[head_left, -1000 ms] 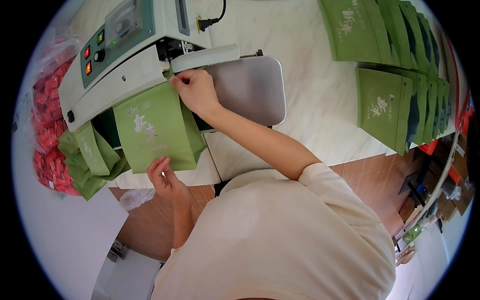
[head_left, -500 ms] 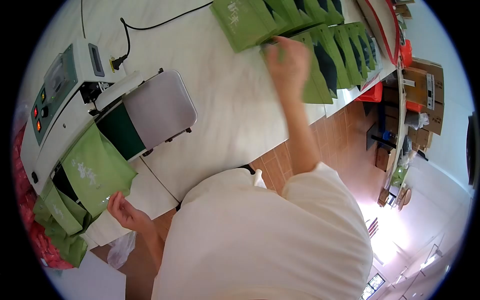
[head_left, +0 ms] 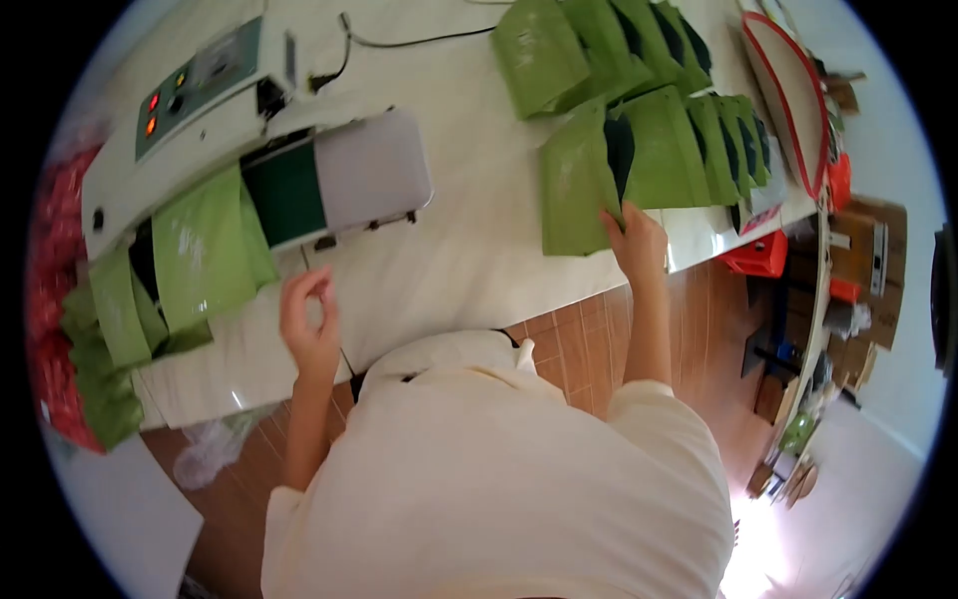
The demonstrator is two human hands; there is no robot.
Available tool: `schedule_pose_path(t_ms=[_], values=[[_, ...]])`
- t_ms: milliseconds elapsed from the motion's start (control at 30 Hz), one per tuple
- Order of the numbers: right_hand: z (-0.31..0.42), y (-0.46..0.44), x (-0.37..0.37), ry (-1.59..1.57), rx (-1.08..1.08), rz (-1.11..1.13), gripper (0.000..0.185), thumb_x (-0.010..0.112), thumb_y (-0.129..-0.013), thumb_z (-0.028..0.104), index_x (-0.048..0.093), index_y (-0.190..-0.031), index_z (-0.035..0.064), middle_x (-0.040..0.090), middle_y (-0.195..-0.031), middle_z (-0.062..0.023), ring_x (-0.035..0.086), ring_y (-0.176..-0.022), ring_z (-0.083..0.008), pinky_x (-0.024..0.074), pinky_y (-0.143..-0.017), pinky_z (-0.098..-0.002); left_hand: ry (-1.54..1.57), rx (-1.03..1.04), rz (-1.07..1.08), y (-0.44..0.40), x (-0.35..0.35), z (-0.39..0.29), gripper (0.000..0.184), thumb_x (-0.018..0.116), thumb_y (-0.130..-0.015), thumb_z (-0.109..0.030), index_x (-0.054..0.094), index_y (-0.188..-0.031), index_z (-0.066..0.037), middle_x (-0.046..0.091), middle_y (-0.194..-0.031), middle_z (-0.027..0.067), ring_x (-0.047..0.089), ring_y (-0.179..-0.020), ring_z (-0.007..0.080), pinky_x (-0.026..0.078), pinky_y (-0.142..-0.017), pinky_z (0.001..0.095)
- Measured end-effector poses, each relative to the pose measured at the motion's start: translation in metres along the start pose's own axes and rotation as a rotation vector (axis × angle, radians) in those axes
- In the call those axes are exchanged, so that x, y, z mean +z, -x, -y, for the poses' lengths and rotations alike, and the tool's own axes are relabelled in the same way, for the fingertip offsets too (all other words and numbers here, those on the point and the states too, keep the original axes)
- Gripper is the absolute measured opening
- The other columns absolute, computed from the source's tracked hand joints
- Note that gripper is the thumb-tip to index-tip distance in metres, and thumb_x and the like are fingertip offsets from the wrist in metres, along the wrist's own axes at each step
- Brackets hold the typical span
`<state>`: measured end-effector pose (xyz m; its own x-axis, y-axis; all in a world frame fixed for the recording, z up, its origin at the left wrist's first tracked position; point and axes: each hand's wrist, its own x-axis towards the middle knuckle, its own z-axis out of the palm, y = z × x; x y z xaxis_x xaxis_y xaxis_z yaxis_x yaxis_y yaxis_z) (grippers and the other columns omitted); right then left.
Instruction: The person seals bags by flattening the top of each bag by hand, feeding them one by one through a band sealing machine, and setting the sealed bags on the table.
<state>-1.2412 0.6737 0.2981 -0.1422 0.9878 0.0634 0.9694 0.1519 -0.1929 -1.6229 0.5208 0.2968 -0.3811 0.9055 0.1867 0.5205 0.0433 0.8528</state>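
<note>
At the right, my right hand is closed on the lower edge of a green pouch, the front one of the near row. The pouch has pale markings and stands with its dark mouth showing. My left hand hovers over the table's front edge, empty, its fingers loosely curved and thumb apart. Left of it, another green pouch with white lettering hangs at the front of a bag sealing machine. A further green pouch sits beyond it at the machine's outlet end.
Several green pouches stand in two rows on the table. A grey plate extends from the machine beside a green belt. A black cable crosses the back. Red packets are piled at far left.
My right hand has come down from the top of the pouches to the front pouch's lower edge and closed on it. My left hand has moved away from the pouch at the machine. The view has shifted.
</note>
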Motion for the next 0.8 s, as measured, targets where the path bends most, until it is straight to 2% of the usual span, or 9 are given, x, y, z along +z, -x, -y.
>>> schedule_pose_path(t_ms=[67,200,333,400,433,533,567,633,800], values=[[0.029,0.019,-0.018,-0.133,-0.142,0.093,0.028,0.065,-0.080,0.018,0.047,-0.066,0.0010,0.051,-0.061,-0.0165,0.050,-0.058,-0.0357,0.0393,-0.053,-0.0418,0.081,-0.074,0.146,0.002,0.014,0.017,0.034,0.061,-0.079,0.000,0.056,-0.113,-0.002,0.061,-0.098,0.0094,0.055,-0.087,0.0182,0.044,-0.082,0.0302],[0.074,0.046,-0.045,-0.203,-0.414,0.188,0.030,0.068,-0.075,0.011,0.043,-0.063,0.0014,0.042,-0.058,-0.0134,0.044,-0.055,-0.0315,0.0364,-0.052,-0.0392,0.281,-0.142,0.458,-0.010,0.037,0.052,0.055,0.068,-0.077,-0.006,0.045,-0.127,-0.006,0.055,-0.123,0.0082,0.045,-0.122,0.0198,0.037,-0.098,0.0323],[0.104,0.061,-0.037,-0.329,-0.733,0.315,0.030,0.071,-0.069,0.011,0.043,-0.061,0.0045,0.042,-0.059,-0.0072,0.045,-0.059,-0.0244,0.0358,-0.055,-0.0331,0.393,-0.168,0.613,-0.020,0.010,0.036,0.062,0.073,-0.070,-0.006,0.047,-0.127,-0.009,0.053,-0.127,0.0058,0.037,-0.128,0.0203,0.032,-0.104,0.0340],[0.120,0.064,-0.026,-0.402,-0.917,0.319,0.026,0.071,-0.067,0.012,0.046,-0.063,0.0071,0.045,-0.062,-0.0034,0.046,-0.061,-0.0208,0.0375,-0.055,-0.0316,0.247,-0.173,0.968,-0.028,-0.012,0.023,0.057,0.075,-0.064,-0.001,0.056,-0.117,-0.010,0.056,-0.122,0.0031,0.039,-0.127,0.0203,0.033,-0.104,0.0346],[0.127,0.062,-0.023,-0.375,-0.965,0.337,0.025,0.071,-0.068,0.013,0.047,-0.065,0.0079,0.045,-0.064,-0.0022,0.045,-0.063,-0.0201,0.0375,-0.056,-0.0309,0.322,-0.075,0.971,-0.021,-0.012,0.044,0.044,0.074,-0.059,0.004,0.063,-0.099,-0.008,0.063,-0.110,0.0024,0.050,-0.117,0.0204,0.040,-0.096,0.0337],[0.138,0.053,-0.002,-0.346,-0.999,0.370,0.025,0.070,-0.069,0.014,0.047,-0.065,0.0082,0.045,-0.064,-0.0021,0.046,-0.062,-0.0201,0.0379,-0.056,-0.0311,0.010,-0.160,0.848,-0.007,-0.032,0.053,0.033,0.071,-0.059,0.009,0.063,-0.087,-0.006,0.066,-0.094,0.0038,0.059,-0.101,0.0216,0.046,-0.087,0.0334],[0.142,0.052,0.001,-0.353,-1.005,0.386,0.024,0.070,-0.070,0.012,0.047,-0.065,0.0087,0.046,-0.064,-0.0028,0.047,-0.063,-0.0204,0.0380,-0.055,-0.0309,0.011,-0.166,0.837,0.002,-0.040,0.058,0.033,0.071,-0.059,0.009,0.063,-0.087,-0.006,0.066,-0.094,0.0038,0.059,-0.101,0.0216,0.046,-0.087,0.0334],[0.146,0.049,0.026,-0.356,-1.013,0.412,0.022,0.069,-0.071,0.013,0.048,-0.066,0.0087,0.048,-0.064,-0.0032,0.049,-0.064,-0.0210,0.0387,-0.056,-0.0310,-0.037,0.180,0.587,0.027,-0.052,0.072,0.030,0.070,-0.060,0.009,0.062,-0.084,-0.006,0.065,-0.088,0.0047,0.061,-0.090,0.0229,0.049,-0.083,0.0334],[0.165,0.052,0.066,-0.292,-1.037,0.506,0.016,0.066,-0.073,0.013,0.051,-0.068,0.0088,0.053,-0.066,-0.0037,0.054,-0.068,-0.0219,0.0413,-0.057,-0.0325,-0.284,0.257,0.477,0.036,-0.054,0.092,0.030,0.071,-0.059,0.005,0.061,-0.084,-0.006,0.065,-0.088,0.0061,0.060,-0.087,0.0256,0.048,-0.084,0.0354]])
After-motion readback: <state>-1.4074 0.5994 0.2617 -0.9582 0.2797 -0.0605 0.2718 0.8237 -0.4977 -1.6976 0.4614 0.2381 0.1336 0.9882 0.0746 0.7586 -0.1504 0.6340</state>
